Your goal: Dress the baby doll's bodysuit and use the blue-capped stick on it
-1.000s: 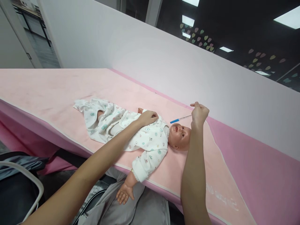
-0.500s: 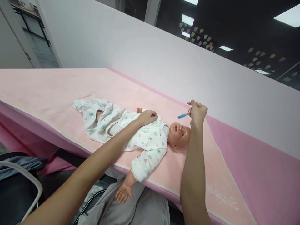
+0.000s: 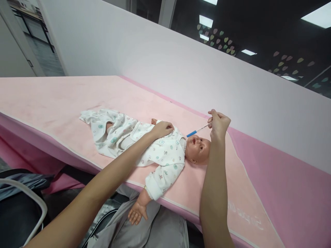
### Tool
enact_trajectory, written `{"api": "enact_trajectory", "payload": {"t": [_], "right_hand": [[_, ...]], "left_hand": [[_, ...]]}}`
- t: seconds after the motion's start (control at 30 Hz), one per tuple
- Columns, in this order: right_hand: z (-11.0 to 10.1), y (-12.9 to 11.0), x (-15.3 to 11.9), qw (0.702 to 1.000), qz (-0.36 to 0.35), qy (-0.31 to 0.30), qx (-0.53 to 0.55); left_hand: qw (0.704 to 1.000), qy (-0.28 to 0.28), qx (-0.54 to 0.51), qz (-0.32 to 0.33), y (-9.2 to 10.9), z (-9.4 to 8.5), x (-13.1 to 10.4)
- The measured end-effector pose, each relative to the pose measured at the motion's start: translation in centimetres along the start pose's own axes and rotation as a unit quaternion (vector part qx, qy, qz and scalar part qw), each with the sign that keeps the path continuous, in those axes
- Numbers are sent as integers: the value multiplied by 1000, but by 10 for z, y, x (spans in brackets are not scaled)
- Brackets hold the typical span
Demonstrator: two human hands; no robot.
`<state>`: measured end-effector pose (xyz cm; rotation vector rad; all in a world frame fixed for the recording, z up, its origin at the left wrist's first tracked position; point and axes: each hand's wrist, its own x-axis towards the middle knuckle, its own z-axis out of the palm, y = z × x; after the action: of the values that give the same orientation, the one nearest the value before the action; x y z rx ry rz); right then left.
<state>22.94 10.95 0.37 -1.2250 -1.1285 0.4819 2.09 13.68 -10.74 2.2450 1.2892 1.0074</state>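
A baby doll (image 3: 165, 150) in a white printed outfit lies face up, its head (image 3: 198, 148) to the right and one arm over the table's front edge. My left hand (image 3: 162, 130) rests on the doll's chest, palm down, with loosely bent fingers and nothing visible in it. Above the doll's head, my right hand (image 3: 219, 123) is closed around the upper end of a thin stick with a blue tip (image 3: 191, 133). The stick slants down to the left, and its blue end is beside the doll's chin. I cannot tell whether it touches.
The doll lies on a pink-covered table (image 3: 64, 93) bounded behind by a white partition (image 3: 165, 62). Faint white writing (image 3: 245, 217) marks the cover at front right. A black chair (image 3: 18, 217) with a pale curved frame stands at lower left.
The blue end of the stick has swung down and left towards the doll's chin, and more of the pale shaft shows. My left hand and the doll stay where they were.
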Motion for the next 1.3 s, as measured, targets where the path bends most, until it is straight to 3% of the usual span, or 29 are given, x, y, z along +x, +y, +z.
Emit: {"api": "enact_trajectory", "payload": {"t": [0.43, 0.57, 0.7, 0.9, 1.3], "right_hand": [[3, 5, -1, 994, -26, 78, -68], [2, 7, 0, 999, -16, 35, -25], [3, 10, 0, 998, -19, -8, -62], [3, 13, 1, 993, -21, -34, -107], [4, 10, -1, 992, 28, -74, -96]], "left_hand": [[1000, -3, 5, 1, 1, -1, 0], [1000, -2, 7, 2, 1, -2, -1], [1000, -3, 7, 7, 1, -1, 0], [1000, 1, 6, 11, -1, 0, 1], [1000, -2, 0, 6, 1, -1, 0]]}}
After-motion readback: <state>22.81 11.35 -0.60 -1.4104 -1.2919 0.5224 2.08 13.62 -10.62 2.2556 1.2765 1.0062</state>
